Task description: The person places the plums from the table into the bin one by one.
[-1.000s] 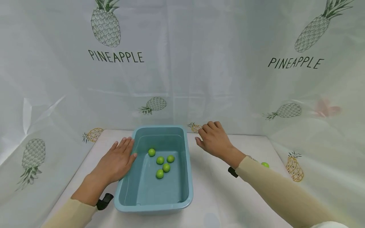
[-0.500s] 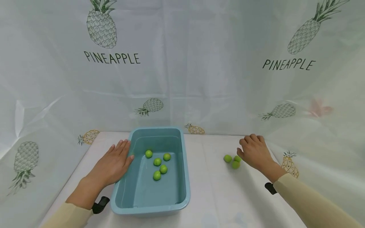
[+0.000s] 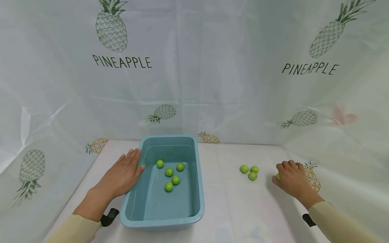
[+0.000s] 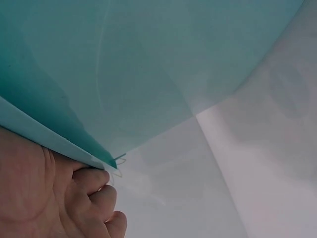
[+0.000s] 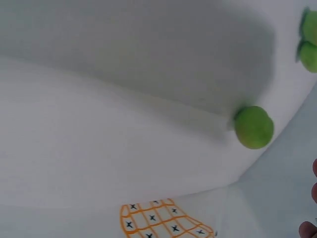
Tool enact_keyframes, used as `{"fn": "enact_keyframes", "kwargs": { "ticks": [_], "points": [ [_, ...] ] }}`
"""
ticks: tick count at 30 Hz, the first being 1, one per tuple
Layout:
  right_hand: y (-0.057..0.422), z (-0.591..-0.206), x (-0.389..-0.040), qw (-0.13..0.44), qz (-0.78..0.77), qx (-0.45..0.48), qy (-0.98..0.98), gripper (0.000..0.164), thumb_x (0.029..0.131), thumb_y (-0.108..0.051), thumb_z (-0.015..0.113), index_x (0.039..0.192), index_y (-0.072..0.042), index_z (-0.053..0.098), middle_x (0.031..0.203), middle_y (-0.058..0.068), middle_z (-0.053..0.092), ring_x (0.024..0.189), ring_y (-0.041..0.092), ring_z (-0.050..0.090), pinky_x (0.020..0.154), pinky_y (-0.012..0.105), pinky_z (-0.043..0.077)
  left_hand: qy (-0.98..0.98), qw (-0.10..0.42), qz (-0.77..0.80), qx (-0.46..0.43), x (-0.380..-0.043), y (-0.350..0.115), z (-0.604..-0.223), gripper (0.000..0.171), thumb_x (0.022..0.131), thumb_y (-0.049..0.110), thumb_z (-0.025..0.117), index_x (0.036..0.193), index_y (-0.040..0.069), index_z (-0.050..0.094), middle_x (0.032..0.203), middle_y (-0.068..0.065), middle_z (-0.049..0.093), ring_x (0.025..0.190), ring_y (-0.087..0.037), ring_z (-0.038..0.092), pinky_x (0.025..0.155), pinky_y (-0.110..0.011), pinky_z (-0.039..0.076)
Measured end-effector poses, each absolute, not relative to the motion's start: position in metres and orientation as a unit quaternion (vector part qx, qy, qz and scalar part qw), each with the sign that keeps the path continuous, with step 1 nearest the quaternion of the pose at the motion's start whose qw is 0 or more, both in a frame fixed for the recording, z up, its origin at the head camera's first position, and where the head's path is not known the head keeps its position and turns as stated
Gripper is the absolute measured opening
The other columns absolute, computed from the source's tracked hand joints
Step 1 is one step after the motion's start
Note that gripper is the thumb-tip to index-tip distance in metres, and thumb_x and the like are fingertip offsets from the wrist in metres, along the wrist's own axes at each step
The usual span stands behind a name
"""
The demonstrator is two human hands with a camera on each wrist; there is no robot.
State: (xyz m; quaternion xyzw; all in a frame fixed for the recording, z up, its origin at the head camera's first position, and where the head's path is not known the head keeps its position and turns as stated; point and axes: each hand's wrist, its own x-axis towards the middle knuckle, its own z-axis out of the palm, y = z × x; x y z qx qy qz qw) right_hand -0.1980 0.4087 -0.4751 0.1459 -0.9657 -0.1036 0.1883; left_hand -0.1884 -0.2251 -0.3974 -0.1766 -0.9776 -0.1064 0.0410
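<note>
In the head view my left hand (image 3: 121,173) lies along the left rim of a blue plastic tub (image 3: 161,222), fingers straight and thumb over the edge. The left wrist view has its palm beside the tub's wall (image 4: 148,64). Inside the tub lie several small green balls (image 3: 169,186). At the far right of the table, my right hand (image 3: 292,180) hovers with loosely bent fingers over one more green ball (image 3: 277,176), which it partly hides. That green ball (image 5: 253,127) shows apart from the fingertips (image 5: 308,230) in the right wrist view.
Three green balls (image 3: 252,176) sit close together on the white-covered table (image 3: 225,202), between the tub and my right hand. A pale sheet (image 3: 231,84) printed with pineapples hangs behind the table and along its sides.
My right hand has travelled right, from beside the tub, past the group of three balls, to the single ball at the far right. The left hand stays on the tub.
</note>
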Motion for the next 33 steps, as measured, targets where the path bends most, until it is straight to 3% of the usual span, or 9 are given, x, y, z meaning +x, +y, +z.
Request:
{"fn": "enact_keyframes", "kwargs": {
  "ticks": [12, 33],
  "points": [
    [0.429, -0.503, -0.191, 0.146, -0.116, 0.12, -0.975, 0.05, 0.079, -0.034, 0.085, 0.101, 0.002, 0.059, 0.094, 0.016, 0.059, 0.093, 0.039, 0.053, 0.083, 0.064, 0.045, -0.977, 0.033, -0.12, -0.173, -0.19, -0.226, -0.397, 0.068, 0.113, 0.033, 0.047, 0.161, -0.011, 0.029, 0.168, -0.03, 0.029, 0.156, -0.052, 0.026, 0.126, -0.067, 0.024],
    [0.429, -0.513, -0.199, 0.132, -0.113, 0.098, -0.98, 0.03, 0.088, -0.017, 0.077, 0.093, 0.003, 0.056, 0.087, 0.015, 0.056, 0.091, 0.04, 0.051, 0.083, 0.066, 0.044, -0.977, 0.032, -0.125, -0.17, -0.189, -0.226, -0.399, 0.069, 0.112, 0.034, 0.048, 0.161, -0.011, 0.029, 0.168, -0.03, 0.03, 0.156, -0.051, 0.027, 0.126, -0.068, 0.025]
  ]
}}
